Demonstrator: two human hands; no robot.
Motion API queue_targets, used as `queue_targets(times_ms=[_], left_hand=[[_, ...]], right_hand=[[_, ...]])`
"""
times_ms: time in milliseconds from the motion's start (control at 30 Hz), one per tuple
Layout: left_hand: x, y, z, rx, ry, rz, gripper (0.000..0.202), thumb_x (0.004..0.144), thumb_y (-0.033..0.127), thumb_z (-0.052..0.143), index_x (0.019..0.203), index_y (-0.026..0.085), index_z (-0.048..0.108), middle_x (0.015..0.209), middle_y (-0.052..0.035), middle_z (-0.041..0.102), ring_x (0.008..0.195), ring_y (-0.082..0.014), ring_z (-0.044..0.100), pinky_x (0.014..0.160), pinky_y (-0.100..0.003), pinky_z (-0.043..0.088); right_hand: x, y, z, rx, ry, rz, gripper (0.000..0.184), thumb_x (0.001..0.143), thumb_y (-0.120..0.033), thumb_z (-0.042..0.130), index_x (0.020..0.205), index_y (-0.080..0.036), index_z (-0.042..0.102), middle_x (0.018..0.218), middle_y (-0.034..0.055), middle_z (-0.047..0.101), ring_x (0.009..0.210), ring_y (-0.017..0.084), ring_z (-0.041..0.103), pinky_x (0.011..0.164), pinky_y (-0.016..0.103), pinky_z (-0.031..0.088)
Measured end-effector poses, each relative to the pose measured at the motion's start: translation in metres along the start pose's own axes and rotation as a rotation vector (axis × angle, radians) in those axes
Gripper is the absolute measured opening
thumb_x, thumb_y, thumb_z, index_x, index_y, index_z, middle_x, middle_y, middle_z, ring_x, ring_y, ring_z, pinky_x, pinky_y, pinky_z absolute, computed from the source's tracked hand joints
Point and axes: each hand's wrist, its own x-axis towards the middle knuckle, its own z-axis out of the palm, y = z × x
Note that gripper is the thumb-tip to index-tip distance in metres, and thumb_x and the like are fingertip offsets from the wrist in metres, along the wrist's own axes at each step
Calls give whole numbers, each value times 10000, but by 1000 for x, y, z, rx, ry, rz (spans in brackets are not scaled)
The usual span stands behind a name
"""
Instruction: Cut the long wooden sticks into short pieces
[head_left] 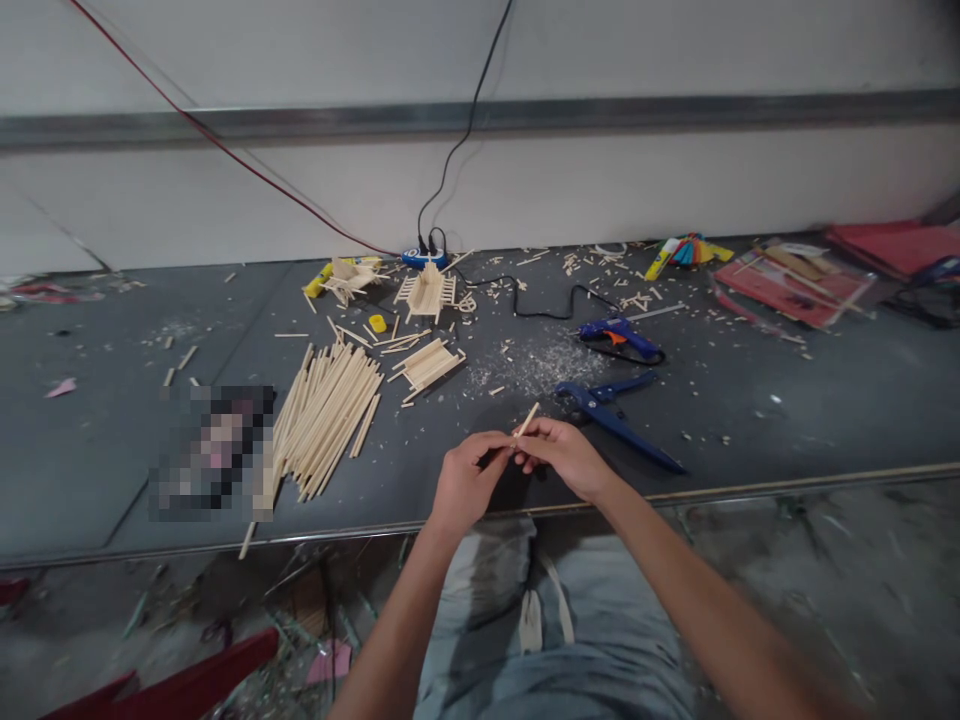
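1. A person's left hand (471, 478) and right hand (564, 456) meet above the near edge of a dark grey tabletop (735, 405), fingers pinched narrow around a short, slim, pale wooden stick (529, 417), probably held close for fine control.
2. The stick tilts upward; fingertips hide its lower end.
3. To the left, long, pale wooden rods (330, 420) lie roughly parallel, likely for easy picking.
4. To the right, a blue hand cutter (611, 415) and blue glue gun with orange trigger (634, 338) seem placed within reach.
5. Behind, a pale wooden model (428, 293) stands, apparently out of the hands' way.

left hand (466, 478) and right hand (568, 458) meet, fingers (496, 442) pinched, forearms (679, 565) angled inward.
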Motion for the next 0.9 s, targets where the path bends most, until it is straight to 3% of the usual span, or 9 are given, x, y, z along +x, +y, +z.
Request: queue_targets(times_ms=[700, 900], left_hand=[[1, 2, 1, 69, -3, 58, 174, 816, 192, 510, 901, 205, 661, 900, -45, 680, 840, -144, 627, 778, -275, 501], [0, 0, 1, 92, 9, 80, 172, 821, 207, 508, 894, 204, 663, 903, -49, 681, 835, -148, 631, 778, -283, 505]], right_hand=[[-2, -4, 2, 11, 17, 23, 219, 675, -337, 673, 795, -158, 631, 700, 21, 629, 664, 144, 606, 591, 276, 499], [-2, -4, 2, -10, 41, 13, 200, 672, -331, 673, 770, -162, 632, 645, -4, 596, 559, 102, 550, 544, 240, 467]])
